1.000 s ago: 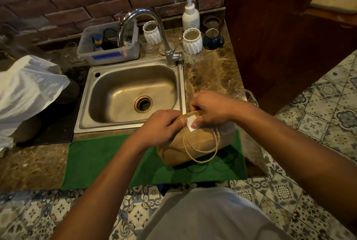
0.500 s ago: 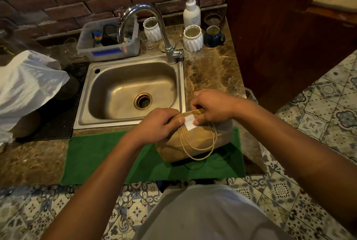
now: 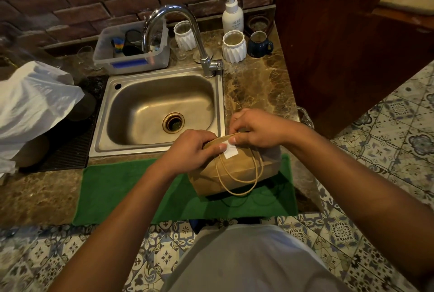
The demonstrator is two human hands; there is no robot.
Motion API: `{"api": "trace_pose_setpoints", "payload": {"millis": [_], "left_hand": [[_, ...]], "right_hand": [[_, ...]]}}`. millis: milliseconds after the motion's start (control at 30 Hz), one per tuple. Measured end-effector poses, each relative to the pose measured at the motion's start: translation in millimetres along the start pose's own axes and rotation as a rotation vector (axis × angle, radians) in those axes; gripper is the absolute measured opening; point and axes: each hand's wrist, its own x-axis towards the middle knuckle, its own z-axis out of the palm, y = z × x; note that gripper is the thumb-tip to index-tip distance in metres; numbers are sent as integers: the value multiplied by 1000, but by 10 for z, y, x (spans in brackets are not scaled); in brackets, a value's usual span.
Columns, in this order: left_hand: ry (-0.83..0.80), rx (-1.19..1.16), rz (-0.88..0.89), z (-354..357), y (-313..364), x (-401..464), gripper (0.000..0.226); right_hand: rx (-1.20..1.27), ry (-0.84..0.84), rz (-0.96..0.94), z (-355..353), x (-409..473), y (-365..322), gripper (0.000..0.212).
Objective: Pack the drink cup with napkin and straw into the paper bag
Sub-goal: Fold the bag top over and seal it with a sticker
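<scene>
On the green mat (image 3: 131, 193) at the near edge of the tabletop (image 3: 256, 94), just right of the sink (image 3: 159, 106), stands the paper bag (image 3: 237, 172). Its top is folded over toward you and its twine handles (image 3: 239, 179) hang down the front face. Cup, napkin and straw are not visible; judged to be inside, but the closed top hides them.

Your left hand (image 3: 190, 150) is curled closed over the left end of the fold, thumb pressed on the edge of a small white sticker (image 3: 230, 149). Your right hand (image 3: 256, 129) is closed in a pinch on the fold at the sticker's upper corner, fingertips bunched.

Step in hand, as judged: sealing the fold with the sticker. Task looks near its end.

Notes for doing it well:
- Keep the fold flat and square before pressing; a skewed flap leaves a gap.
- Hold the flap down with your left hand while your right thumb smooths the sticker from the fold downward, so half bonds on the flap and half on the bag face.
- Press lightly. The bag is soft paper over a cup; heavy downward force may crush the lid or tip the drink.
- Keep the handles clear of the sticker.
- Bag sits close to the sink rim; don't shove it leftward.
</scene>
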Motion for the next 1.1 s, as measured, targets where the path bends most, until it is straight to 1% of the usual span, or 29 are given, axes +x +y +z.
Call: {"api": "trace_pose_setpoints", "payload": {"millis": [200, 267, 367, 467, 600, 633, 667, 767, 867, 933, 1000, 1100], "left_hand": [[-26, -31, -64, -58, 51, -17, 40], [-4, -32, -74, -70, 40, -55, 39], [50, -98, -114, -81, -3, -137, 30], [133, -231, -209, -63, -121, -264, 23], [258, -499, -363, 33, -242, -475, 18], [282, -545, -378, 75, -228, -503, 16], [312, -577, -394, 119, -201, -512, 17], [428, -686, -420, 206, -85, -448, 24], [507, -761, -356, 216, -4, -388, 44], [531, -708, -325, 198, -10, -368, 44], [524, -652, -307, 188, -52, -354, 41], [497, -677, -321, 171, -45, -352, 37]], "right_hand": [[33, 40, 66, -8, -9, 78, 25], [46, 76, 91, -44, -71, 143, 26], [65, 139, 119, -21, -206, 294, 29], [289, 256, 150, 128, -348, 413, 22], [625, 415, 216, 362, -432, 489, 11], [687, 446, 233, 397, -431, 478, 10], [725, 483, 247, 426, -418, 459, 13], [728, 576, 248, 506, -352, 398, 24], [673, 647, 226, 524, -316, 341, 34], [645, 659, 207, 489, -327, 311, 33], [637, 635, 204, 468, -358, 296, 33], [654, 606, 210, 492, -396, 318, 33]]}}
